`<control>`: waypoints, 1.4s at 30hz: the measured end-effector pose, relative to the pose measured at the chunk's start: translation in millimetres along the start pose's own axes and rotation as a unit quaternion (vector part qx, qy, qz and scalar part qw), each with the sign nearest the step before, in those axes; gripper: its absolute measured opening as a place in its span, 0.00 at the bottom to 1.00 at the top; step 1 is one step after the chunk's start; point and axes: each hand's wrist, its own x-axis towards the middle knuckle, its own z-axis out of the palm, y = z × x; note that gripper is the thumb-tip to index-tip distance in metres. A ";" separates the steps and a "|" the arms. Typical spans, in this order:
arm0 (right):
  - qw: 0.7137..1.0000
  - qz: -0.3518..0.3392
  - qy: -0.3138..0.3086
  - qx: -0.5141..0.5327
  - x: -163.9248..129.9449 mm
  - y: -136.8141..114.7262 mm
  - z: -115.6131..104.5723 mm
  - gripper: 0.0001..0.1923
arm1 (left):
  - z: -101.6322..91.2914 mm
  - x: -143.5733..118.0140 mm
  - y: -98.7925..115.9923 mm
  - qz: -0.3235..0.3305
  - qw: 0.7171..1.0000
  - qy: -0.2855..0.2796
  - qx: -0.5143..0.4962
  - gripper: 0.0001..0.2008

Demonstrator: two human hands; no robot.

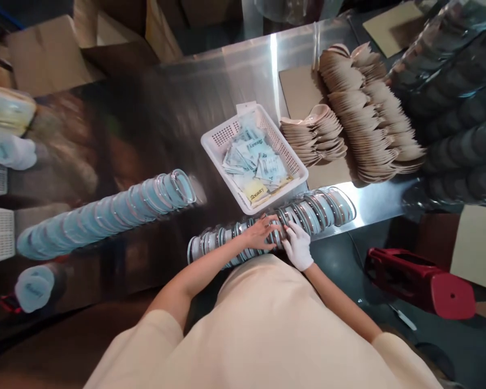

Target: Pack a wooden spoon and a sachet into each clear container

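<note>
A person leans over a steel table (251,65), seen from above. Along its near edge lies a row of round lids (308,213) on edge, running from the middle toward the right. Both hands rest on the middle of this row. The bare left hand (263,232) lies over the lids with fingers slightly spread and curled onto them. The white-gloved right hand (297,246) sits just beside it, fingers bent against the lids; whether it pinches one cannot be told. Just behind the row stands a white basket (216,141) of sachets (253,162). A second, blurred row of lids (105,213) lies to the left, with bare table between. Stacked beige cups (364,119) crowd the far right corner.
</note>
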 end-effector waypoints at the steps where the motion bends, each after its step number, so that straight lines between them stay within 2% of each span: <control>1: 0.999 -0.028 0.002 0.023 9.4 12.2 -14.3 0.20 | 0.2 -0.2 1.8 -0.006 1.000 0.011 -0.009 0.32; 3: 0.998 -0.042 0.011 0.036 44.4 50.7 -42.4 0.18 | -3.5 6.2 4.7 -0.020 0.999 0.042 -0.022 0.33; 4: 1.000 -0.015 0.019 0.018 70.0 74.8 -53.4 0.16 | -8.2 14.6 4.5 -0.034 0.997 0.063 -0.029 0.29; 6: 0.994 0.090 0.032 -0.056 131.9 124.1 -65.3 0.17 | -24.5 43.6 -2.5 -0.104 0.985 0.134 -0.041 0.19; 7: 0.986 0.135 0.023 -0.096 164.1 145.9 -65.9 0.18 | -35.7 63.4 -9.5 -0.163 0.969 0.179 -0.046 0.16; 9: 0.975 0.157 -0.021 -0.157 220.7 177.8 -59.1 0.20 | -60.5 108.2 -28.7 -0.322 0.905 0.272 -0.056 0.18; 11: 0.970 0.115 -0.084 -0.195 257.8 193.2 -47.7 0.19 | -82.3 149.5 -49.7 -0.475 0.817 0.322 -0.064 0.28; 12: 0.968 0.084 -0.115 -0.208 267.9 195.9 -42.2 0.19 | -90.1 165.3 -58.9 -0.528 0.780 0.330 -0.062 0.33; 13: 0.964 0.056 -0.141 -0.218 273.0 196.6 -37.7 0.18 | -95.4 176.5 -66.5 -0.562 0.756 0.331 -0.058 0.35; 14: 0.961 0.036 -0.156 -0.227 273.9 196.2 -34.3 0.17 | -98.2 183.1 -72.3 -0.580 0.743 0.329 -0.053 0.34; 16: 0.958 0.013 -0.161 -0.237 268.1 194.8 -30.9 0.17 | -99.0 183.3 -78.7 -0.578 0.745 0.328 -0.051 0.25; 19: 0.949 0.000 -0.198 -0.244 254.7 196.9 -30.3 0.18 | -96.6 163.3 -78.3 -0.539 0.769 0.337 -0.071 0.07; 21: 0.936 -0.003 -0.248 -0.249 249.4 201.2 -30.4 0.18 | -95.4 146.8 -72.8 -0.516 0.774 0.356 -0.083 0.09; 22: 0.931 -0.003 -0.266 -0.249 248.3 203.9 -30.8 0.18 | -94.4 139.5 -68.4 -0.505 0.769 0.377 -0.109 0.11; 23: 0.928 0.000 -0.278 -0.248 247.9 206.8 -31.9 0.18 | -92.6 133.2 -62.7 -0.492 0.753 0.406 -0.165 0.12; 25: 0.924 0.010 -0.293 -0.245 248.3 212.6 -37.4 0.16 | -86.5 123.6 -47.4 -0.454 0.695 0.453 -0.324 0.13; 26: 0.926 0.027 -0.292 -0.237 248.3 215.1 -42.6 0.15 | -82.4 120.2 -38.2 -0.436 0.663 0.455 -0.404 0.15; 28: 0.947 0.084 -0.251 -0.184 245.9 217.1 -58.4 0.14 | -74.3 116.1 -18.1 -0.404 0.616 0.396 -0.548 0.18; 30: 0.974 0.135 -0.176 -0.052 237.6 210.5 -80.2 0.13 | -69.3 116.1 0.8 -0.371 0.577 0.288 -0.668 0.18; 31: 0.978 0.144 -0.144 0.037 231.0 202.2 -92.1 0.14 | -68.4 117.8 8.8 -0.353 0.548 0.233 -0.722 0.18; 32: 0.975 0.136 -0.127 0.122 222.8 189.8 -103.9 0.16 | -68.5 120.3 15.3 -0.339 0.521 0.185 -0.761 0.19; 33: 0.965 0.119 -0.125 0.196 213.4 173.4 -114.8 0.18 | -69.3 123.3 20.2 -0.332 0.506 0.153 -0.781 0.20; 34: 0.953 0.095 -0.136 0.255 203.3 153.5 -124.3 0.20 | -70.4 126.0 23.8 -0.331 0.503 0.127 -0.788 0.21; 36: 0.929 0.030 -0.177 0.322 183.0 106.7 -137.2 0.21 | -72.0 128.0 28.6 -0.337 0.528 0.097 -0.773 0.21; 38: 0.906 -0.023 -0.213 0.364 164.6 59.5 -141.4 0.20 | -71.7 122.4 33.4 -0.345 0.566 0.098 -0.743 0.17; 40: 0.886 -0.034 -0.216 0.410 148.8 21.2 -138.1 0.19 | -70.0 109.0 39.9 -0.347 0.592 0.105 -0.720 0.15; 42: 0.866 0.002 -0.189 0.463 134.3 -4.4 -129.3 0.19 | -68.5 91.7 47.5 -0.338 0.604 0.095 -0.715 0.17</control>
